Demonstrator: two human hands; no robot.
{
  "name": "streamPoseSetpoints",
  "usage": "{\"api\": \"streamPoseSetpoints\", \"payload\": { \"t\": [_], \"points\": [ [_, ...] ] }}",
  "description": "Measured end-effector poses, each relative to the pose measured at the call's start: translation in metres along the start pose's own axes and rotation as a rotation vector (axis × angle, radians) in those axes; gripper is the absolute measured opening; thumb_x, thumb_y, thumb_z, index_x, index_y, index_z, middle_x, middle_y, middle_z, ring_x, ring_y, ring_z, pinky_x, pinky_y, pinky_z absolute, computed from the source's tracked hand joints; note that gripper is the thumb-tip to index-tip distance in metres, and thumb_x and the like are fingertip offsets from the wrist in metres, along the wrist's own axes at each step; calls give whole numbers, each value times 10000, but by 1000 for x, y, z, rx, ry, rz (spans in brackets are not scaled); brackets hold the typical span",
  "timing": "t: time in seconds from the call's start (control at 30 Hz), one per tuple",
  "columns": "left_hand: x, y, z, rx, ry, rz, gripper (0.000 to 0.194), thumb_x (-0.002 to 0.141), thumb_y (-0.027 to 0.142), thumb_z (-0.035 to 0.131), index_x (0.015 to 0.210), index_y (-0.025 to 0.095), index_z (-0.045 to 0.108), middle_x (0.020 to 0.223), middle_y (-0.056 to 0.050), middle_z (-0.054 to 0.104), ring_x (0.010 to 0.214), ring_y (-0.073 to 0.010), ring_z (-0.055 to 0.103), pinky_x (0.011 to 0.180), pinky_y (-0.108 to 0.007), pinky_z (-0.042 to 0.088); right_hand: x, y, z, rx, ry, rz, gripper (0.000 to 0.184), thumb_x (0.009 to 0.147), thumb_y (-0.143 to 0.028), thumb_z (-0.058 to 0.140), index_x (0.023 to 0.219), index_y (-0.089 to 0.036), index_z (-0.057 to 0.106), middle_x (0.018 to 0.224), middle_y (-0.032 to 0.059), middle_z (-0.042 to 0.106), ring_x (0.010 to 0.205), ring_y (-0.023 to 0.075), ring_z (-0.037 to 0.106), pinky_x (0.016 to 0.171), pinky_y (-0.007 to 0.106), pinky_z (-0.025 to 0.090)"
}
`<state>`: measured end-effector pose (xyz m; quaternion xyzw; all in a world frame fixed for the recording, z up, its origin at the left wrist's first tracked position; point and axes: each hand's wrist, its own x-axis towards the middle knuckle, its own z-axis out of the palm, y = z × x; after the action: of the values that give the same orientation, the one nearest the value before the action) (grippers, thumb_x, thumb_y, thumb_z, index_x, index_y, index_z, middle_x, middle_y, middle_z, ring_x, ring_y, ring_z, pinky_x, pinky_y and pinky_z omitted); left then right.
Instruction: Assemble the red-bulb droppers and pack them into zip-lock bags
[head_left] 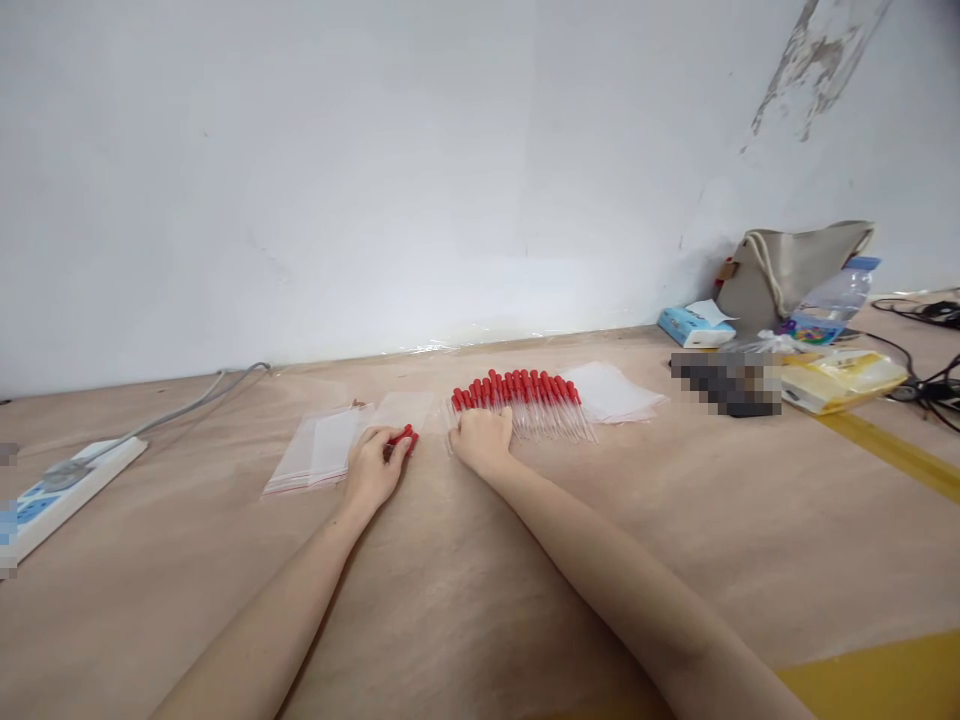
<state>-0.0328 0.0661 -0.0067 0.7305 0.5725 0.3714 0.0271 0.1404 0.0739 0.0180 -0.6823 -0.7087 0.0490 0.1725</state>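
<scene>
Red-capped tubes lay side by side in a curved row at the middle of the tabletop, caps toward the white wall and clear stems toward me. By descending size, the layout was as follows. Wall: behind the tabletop, with a peeled patch at upper right. Tabletop: brown-surfaced. Gray bag: far right, near the wall. White power strip: left edge, gray cord attached. Flat clear bags: fanned stack, beside my left hand. White sheets: at the right end of the row. Blue tissue pack: just beside the gray bag. Left grip: closed, thumb and fingers pinching small red caps. Right hand: over the row's left end; I could not tell how far open its grip was or whether it held any tube.
</scene>
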Motion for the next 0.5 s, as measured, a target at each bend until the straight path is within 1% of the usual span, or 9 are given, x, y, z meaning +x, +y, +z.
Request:
{"api": "streamPoseSetpoints", "payload": {
  "t": [0.1,0.2,0.3,0.4,0.5],
  "points": [
    [1,-1,-2,-11,3,-42,255,803,354,460,840,177,640,856,-53,630,774,-190,590,711,-316,466,3,-5,-2,-2,-44,39,184,745,-263,482,745,-154,630,788,112,654,742,203,587,802,393,237],
    [2,3,-5,-4,5,-74,263,820,347,429,872,173,620,853,-59,648,786,-202,600,719,-331,454,5,-6,-3,19,-69,55,164,736,-246,485,721,-151,618,773,116,652,718,209,592,796,408,250],
    [1,6,-5,-13,31,-119,250,833,345,407,889,173,580,850,-60,660,783,-204,612,708,-328,452,4,-5,-3,46,-74,55,183,748,-249,460,718,-144,607,765,112,648,708,209,591,783,406,271],
    [0,5,-4,-40,47,-169,227,839,337,403,915,178,546,836,-56,665,782,-203,618,695,-321,455,-4,5,-6,64,-21,17,225,775,-277,420,706,-146,590,739,97,639,705,205,581,777,401,288],
    [1,2,-4,-50,41,-152,211,835,315,413,912,175,551,870,-61,657,790,-200,610,700,-320,459,-22,31,-13,115,86,-86,205,797,-275,404,741,-152,557,766,87,625,731,193,557,751,365,321]
  ]
}}
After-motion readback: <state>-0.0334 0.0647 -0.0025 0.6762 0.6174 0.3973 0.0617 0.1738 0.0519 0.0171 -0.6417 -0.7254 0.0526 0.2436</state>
